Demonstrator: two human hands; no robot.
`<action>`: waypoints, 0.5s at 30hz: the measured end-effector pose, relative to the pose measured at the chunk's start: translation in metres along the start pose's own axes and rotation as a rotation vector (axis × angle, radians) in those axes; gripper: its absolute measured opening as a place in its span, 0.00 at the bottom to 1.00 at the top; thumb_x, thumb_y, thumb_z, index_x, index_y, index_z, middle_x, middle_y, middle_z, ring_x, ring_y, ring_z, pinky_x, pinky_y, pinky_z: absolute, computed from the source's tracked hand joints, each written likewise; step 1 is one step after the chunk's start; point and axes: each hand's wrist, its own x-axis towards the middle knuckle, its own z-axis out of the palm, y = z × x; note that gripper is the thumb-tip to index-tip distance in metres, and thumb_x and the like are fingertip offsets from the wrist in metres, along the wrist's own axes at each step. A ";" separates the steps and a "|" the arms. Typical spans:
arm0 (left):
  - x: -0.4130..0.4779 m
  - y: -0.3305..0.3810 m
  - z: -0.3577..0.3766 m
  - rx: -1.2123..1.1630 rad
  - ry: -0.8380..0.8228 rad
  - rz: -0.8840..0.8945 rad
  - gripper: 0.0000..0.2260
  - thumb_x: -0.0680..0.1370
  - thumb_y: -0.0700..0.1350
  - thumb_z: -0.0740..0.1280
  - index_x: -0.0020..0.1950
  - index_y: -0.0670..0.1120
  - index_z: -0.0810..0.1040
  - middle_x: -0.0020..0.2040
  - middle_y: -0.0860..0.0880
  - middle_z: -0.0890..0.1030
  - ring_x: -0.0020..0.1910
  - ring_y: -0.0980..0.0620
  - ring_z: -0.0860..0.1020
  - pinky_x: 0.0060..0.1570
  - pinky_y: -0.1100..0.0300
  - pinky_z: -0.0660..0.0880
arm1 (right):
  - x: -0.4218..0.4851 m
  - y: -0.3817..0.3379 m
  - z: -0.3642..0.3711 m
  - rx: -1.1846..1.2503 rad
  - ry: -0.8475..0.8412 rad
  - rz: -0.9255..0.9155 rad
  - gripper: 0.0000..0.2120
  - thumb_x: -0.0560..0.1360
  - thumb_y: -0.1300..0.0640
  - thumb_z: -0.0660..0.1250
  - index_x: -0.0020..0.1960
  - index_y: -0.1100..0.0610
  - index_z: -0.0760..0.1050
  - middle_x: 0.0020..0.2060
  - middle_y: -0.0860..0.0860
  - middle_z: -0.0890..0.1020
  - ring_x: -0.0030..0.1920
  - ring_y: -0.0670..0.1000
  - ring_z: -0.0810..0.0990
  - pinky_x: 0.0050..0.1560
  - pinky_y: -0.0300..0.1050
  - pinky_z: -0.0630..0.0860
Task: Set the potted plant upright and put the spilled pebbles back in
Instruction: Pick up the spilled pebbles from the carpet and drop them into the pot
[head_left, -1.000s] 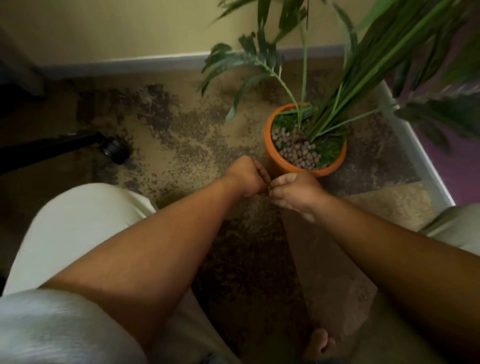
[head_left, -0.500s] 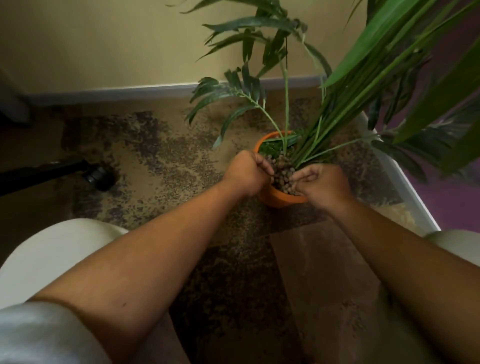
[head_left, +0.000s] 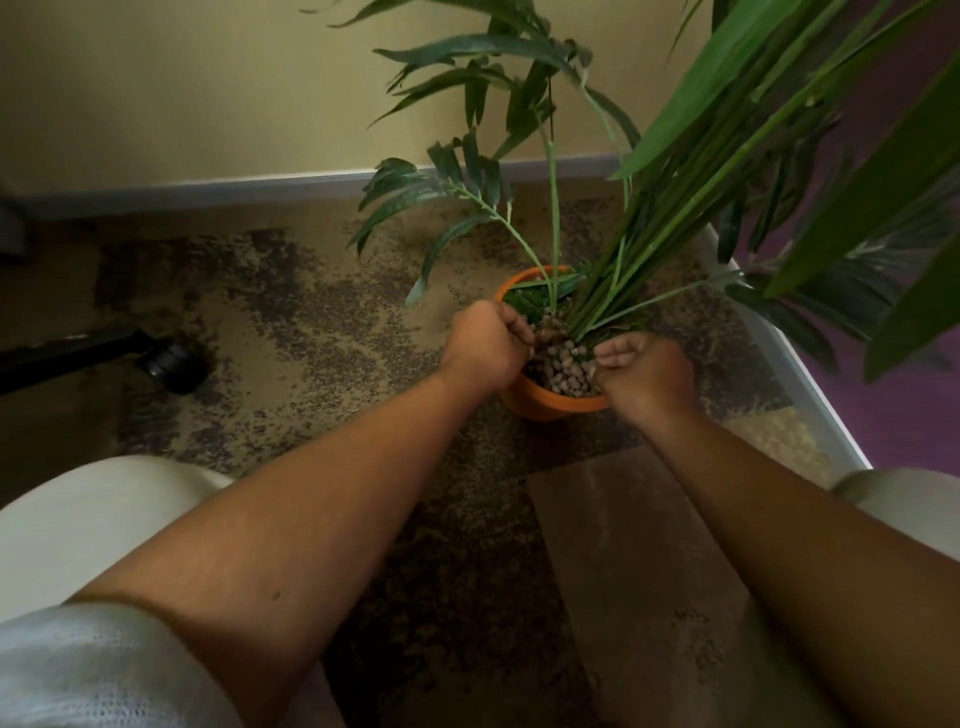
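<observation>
The orange pot (head_left: 550, 408) stands upright on the speckled carpet, with a green palm plant (head_left: 613, 270) rising from it. Brown pebbles (head_left: 563, 371) fill the front of the pot around the stems. My left hand (head_left: 485, 345) is a closed fist over the pot's left rim, fingertips just above the pebbles. My right hand (head_left: 644, 371) hovers over the right rim with its fingers curled inward. What each hand holds is mostly hidden by the fingers.
A black chair leg with a caster (head_left: 174, 361) lies on the carpet to the left. A white skirting board (head_left: 779, 353) and a purple wall run close along the right of the pot. My knees (head_left: 93, 519) frame the foreground.
Both hands rose from the carpet in front of the pot to above its rim, still closed. The view has tilted up and closer to the plant.
</observation>
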 end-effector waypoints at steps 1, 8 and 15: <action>0.001 0.000 0.000 0.005 0.000 0.005 0.09 0.73 0.37 0.70 0.37 0.49 0.80 0.38 0.51 0.81 0.46 0.49 0.82 0.42 0.62 0.74 | 0.001 0.001 0.000 0.010 0.012 0.001 0.05 0.73 0.62 0.73 0.46 0.54 0.81 0.42 0.49 0.83 0.40 0.45 0.80 0.39 0.35 0.73; 0.001 -0.007 0.002 0.013 0.033 0.016 0.12 0.73 0.37 0.69 0.34 0.52 0.77 0.39 0.51 0.81 0.47 0.49 0.81 0.45 0.59 0.78 | -0.002 -0.004 0.002 0.003 0.021 -0.052 0.07 0.73 0.63 0.71 0.51 0.57 0.82 0.46 0.51 0.83 0.47 0.49 0.82 0.50 0.40 0.77; -0.016 -0.018 -0.001 0.039 0.132 0.109 0.05 0.74 0.43 0.69 0.39 0.49 0.79 0.37 0.52 0.81 0.38 0.55 0.80 0.41 0.56 0.81 | -0.010 -0.011 0.006 -0.083 0.040 -0.179 0.01 0.74 0.58 0.70 0.45 0.53 0.79 0.42 0.50 0.81 0.43 0.49 0.79 0.41 0.38 0.71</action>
